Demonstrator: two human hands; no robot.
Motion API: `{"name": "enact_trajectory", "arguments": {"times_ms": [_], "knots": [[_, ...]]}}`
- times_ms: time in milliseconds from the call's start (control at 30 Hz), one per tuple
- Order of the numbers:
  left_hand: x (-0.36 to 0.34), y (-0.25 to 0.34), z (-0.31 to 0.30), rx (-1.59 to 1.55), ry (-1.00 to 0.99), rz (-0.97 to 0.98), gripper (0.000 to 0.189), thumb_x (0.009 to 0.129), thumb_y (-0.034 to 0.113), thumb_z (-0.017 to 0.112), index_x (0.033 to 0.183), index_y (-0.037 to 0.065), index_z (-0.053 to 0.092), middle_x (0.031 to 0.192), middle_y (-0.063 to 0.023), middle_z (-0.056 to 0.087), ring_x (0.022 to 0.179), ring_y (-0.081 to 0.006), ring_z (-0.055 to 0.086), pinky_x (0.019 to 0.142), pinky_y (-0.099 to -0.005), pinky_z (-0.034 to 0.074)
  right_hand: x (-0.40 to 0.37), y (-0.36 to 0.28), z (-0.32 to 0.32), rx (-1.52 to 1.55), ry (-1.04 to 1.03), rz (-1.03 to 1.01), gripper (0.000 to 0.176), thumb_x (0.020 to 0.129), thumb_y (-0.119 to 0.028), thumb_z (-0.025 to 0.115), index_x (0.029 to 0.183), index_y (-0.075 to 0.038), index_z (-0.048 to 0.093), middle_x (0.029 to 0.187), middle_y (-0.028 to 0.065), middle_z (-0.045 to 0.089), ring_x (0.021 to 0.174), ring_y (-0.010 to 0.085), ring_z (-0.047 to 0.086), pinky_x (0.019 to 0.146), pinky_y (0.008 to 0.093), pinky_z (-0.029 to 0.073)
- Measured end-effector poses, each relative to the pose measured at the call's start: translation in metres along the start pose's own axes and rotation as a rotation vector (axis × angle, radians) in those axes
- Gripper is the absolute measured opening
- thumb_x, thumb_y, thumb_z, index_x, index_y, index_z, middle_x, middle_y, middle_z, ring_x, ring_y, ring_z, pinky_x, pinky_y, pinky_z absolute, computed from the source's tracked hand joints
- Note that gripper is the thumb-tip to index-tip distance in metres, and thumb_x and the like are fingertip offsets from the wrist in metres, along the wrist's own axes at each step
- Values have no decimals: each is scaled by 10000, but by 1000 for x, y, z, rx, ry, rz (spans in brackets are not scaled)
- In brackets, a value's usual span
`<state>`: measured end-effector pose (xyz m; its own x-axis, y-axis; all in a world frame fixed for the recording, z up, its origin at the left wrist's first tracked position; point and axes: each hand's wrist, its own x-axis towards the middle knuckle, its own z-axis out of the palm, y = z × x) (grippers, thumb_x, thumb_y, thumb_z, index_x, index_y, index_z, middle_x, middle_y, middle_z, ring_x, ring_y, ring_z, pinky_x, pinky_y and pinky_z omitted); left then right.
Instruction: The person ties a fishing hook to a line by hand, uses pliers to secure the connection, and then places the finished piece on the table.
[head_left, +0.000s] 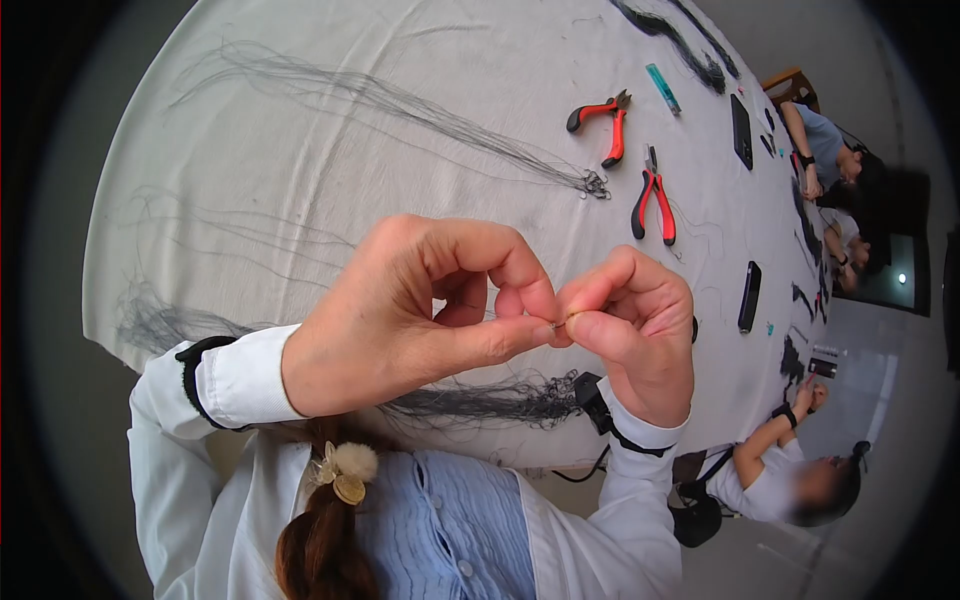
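My left hand [415, 310] is closed in a pinch, thumb against index finger, above the cloth-covered table. Its fingertips meet those of my right hand [635, 330], which is pinched too. Between them shows a tiny thin, shiny piece, too small to name. Below my wrists lies a bundle of dark, fine strands [480, 402], partly covered by my left forearm. Beyond my hands a second bundle of strands [430, 112] stretches across the cloth, with small curled ends. Long-nose pliers [653, 205] with red and black handles lie past my right hand.
Red-handled cutters [617, 135] and a teal tool [662, 90] lie farther off. Black phones [749, 297] rest on the white cloth [480, 50]. A black boxy object [592, 402] is by my right wrist. Several people sit around the table's far right side.
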<state>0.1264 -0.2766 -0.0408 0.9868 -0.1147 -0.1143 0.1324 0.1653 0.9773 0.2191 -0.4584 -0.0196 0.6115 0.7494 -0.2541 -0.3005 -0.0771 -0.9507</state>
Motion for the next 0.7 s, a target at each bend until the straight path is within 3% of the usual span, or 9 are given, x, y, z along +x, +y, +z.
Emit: {"name": "enact_trajectory", "arguments": {"times_ms": [67,100,200,267,467,700], "knots": [[1,-4,1,-59,70,87,99,792,111,665,774,35,606,633,61,515,497,8,340,434,-181,256,2,0,0,56,-24,47,66,767,32,609,817,18,568,764,76,624,712,105,608,664,231,504],[1,-5,0,-61,76,86,99,792,111,665,774,35,606,633,61,515,497,8,340,434,-181,256,2,1,0,114,-39,93,54,778,14,604,818,18,567,764,81,627,707,111,613,661,241,511],[4,-8,-2,-167,55,49,103,801,108,657,773,22,607,662,51,554,531,12,362,453,-175,266,5,5,-3,162,-80,129,57,795,-4,593,837,21,564,763,85,627,697,122,618,657,257,522],[5,-6,-4,-323,-27,-58,72,805,53,648,820,5,596,773,3,597,720,-37,523,666,-198,423,7,7,-4,192,-92,170,68,806,-19,594,849,23,562,766,81,624,697,125,618,657,261,525],[6,-8,-6,-540,-25,-156,91,804,120,652,803,35,619,764,7,606,714,-44,533,670,-207,429,12,14,-6,306,-157,259,127,840,-74,608,891,27,552,792,73,613,703,127,618,662,270,536],[6,-10,-10,-574,-27,-235,109,797,148,663,810,42,640,757,2,621,710,-57,554,679,-207,436,16,21,-8,361,-188,284,155,859,-108,600,916,25,543,789,75,608,690,127,614,652,279,545]]}}
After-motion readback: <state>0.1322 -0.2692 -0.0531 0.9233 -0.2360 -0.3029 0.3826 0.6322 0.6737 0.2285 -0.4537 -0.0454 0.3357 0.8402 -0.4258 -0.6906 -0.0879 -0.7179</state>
